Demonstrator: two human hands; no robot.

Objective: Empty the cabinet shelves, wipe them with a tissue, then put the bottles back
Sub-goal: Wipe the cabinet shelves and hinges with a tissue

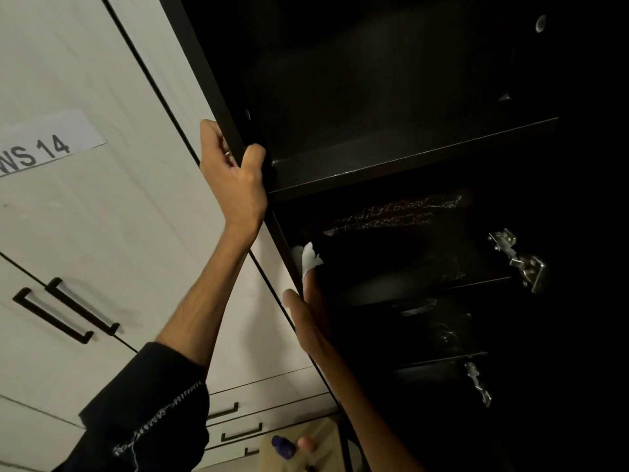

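Now two hands: left hand [235,172] gripping cabinet edge [218,86]; right hand [308,311] flat, pressing one tissue [309,258] inside; three dark shelves [408,158].

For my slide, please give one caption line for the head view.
Left hand grips the dark cabinet's edge while the right hand presses a white tissue inside.

Dim overall. Cabinet interior [391,97] near black, right side lost in shadow, detail unreadable. White doors [85,216] on left catch soft light, grey cast, no hard glare. Small glints on metal hinge [520,260]. Tissue [309,258] brightest spot. Wide-angle tilt bends straight edges. Bottom edge soft: blue object [283,446] blurred.
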